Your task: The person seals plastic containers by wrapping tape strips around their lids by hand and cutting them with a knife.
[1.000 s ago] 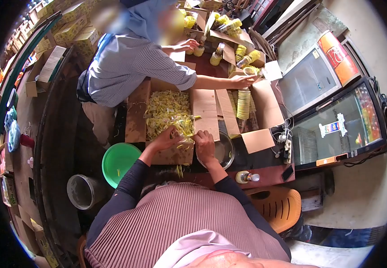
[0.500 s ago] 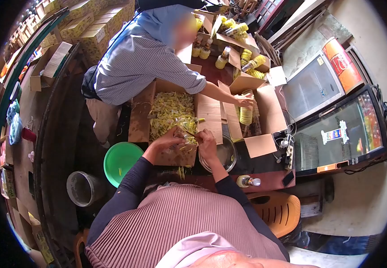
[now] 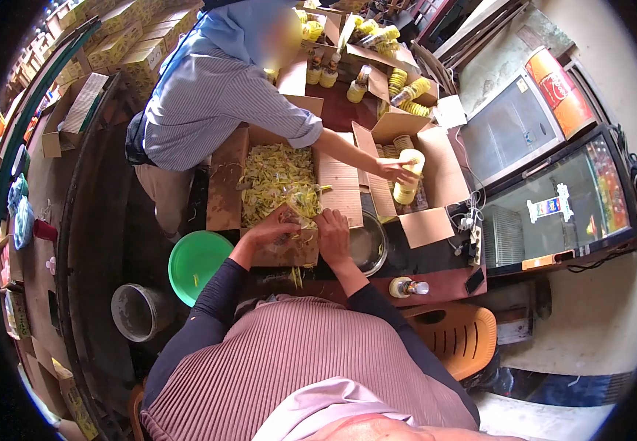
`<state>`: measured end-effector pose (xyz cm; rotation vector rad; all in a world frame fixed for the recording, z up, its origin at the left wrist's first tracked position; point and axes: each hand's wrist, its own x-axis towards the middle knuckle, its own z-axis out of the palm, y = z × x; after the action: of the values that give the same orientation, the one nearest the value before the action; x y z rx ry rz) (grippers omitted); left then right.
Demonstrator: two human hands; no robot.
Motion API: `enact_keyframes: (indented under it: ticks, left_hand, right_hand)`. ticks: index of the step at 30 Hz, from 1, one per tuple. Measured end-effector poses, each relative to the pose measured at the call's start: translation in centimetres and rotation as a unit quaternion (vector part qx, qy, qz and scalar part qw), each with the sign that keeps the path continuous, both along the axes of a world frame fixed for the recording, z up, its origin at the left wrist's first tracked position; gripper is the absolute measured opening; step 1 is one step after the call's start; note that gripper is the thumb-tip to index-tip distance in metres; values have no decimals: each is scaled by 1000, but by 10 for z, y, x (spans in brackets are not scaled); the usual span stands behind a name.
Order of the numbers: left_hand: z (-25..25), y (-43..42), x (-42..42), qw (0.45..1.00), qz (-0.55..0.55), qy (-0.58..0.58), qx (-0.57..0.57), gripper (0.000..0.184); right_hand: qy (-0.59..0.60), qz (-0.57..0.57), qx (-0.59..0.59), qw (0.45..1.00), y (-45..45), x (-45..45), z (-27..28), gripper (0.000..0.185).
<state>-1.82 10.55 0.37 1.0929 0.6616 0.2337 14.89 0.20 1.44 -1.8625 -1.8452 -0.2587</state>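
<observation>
An open cardboard box (image 3: 227, 198) full of small yellow-and-clear packets (image 3: 278, 173) stands in front of me. Over its near edge my left hand (image 3: 274, 226) is closed on a small clear packet with yellow strips. My right hand (image 3: 333, 231) is closed beside it, fingertips pinched at the yellow end; what exactly it grips is too small to tell. Under and right of my right hand lies a round metal bowl (image 3: 377, 250), partly hidden by my wrist.
A person (image 3: 208, 110) across from me reaches into another box (image 3: 443, 173) with stacked yellow-rimmed items. A green basin (image 3: 193, 268) and grey bucket (image 3: 135, 312) are at left. A bottle (image 3: 407, 287) and phone (image 3: 474, 281) lie near the right edge.
The other person's hand has moved down into the right box and now holds a yellow stack. My hands have stayed over the packet box, shifting slightly.
</observation>
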Motion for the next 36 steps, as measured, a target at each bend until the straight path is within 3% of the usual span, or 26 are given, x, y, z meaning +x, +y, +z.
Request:
enact_keyframes:
  ticks: [4, 6, 10, 13, 15, 19, 21, 22, 24, 26, 28, 30, 33, 36]
  left_hand:
    - [-27, 4, 3, 999, 17, -10, 40, 55]
    - [-33, 8, 4, 979, -11, 9, 201, 53]
    - [-39, 5, 8, 975, -1, 8, 224, 55]
    - [-42, -2, 13, 961, 73, -8, 266, 54]
    - [-33, -7, 15, 925, 64, 112, 358, 51]
    - [-28, -9, 18, 948, 22, 85, 307, 49]
    - [-24, -8, 18, 977, -12, 86, 195, 49]
    - [-25, -6, 17, 977, -12, 86, 196, 49]
    - [-29, -3, 11, 996, -4, 80, 32, 46]
    - [-40, -5, 14, 998, 8, 33, 45, 45]
    - [-41, -6, 13, 998, 20, -12, 59, 45]
    - [-41, -4, 12, 982, 35, 24, 185, 50]
    - [-41, 0, 11, 976, 27, 54, 209, 48]
    - [-45, -2, 13, 950, 83, -19, 299, 50]
  right_hand:
    - [73, -17, -24, 997, 5, 10, -6, 11]
    - [81, -14, -22, 996, 2, 13, -5, 10]
    - [44, 1, -19, 999, -5, 14, -2, 11]
    - [14, 0, -10, 1000, -8, 11, -3, 13]
    - [-2, 1, -10, 1000, -10, 9, -1, 14]
    - [-61, -11, -2, 998, -11, 6, -3, 16]
    - [-48, -17, -5, 999, -11, 7, -9, 16]
    - [-36, -23, -8, 999, -10, 8, -12, 15]
    - [21, -39, -15, 999, -7, 9, -18, 14]
    - [76, -55, -22, 995, -4, 11, -23, 12]
    - [257, -64, -25, 964, -2, 11, -25, 8]
    - [244, -57, -10, 968, -3, 15, -23, 7]
    - [194, -54, 2, 979, -8, 18, -15, 7]
    - [119, -47, -2, 992, -16, 12, -1, 9]
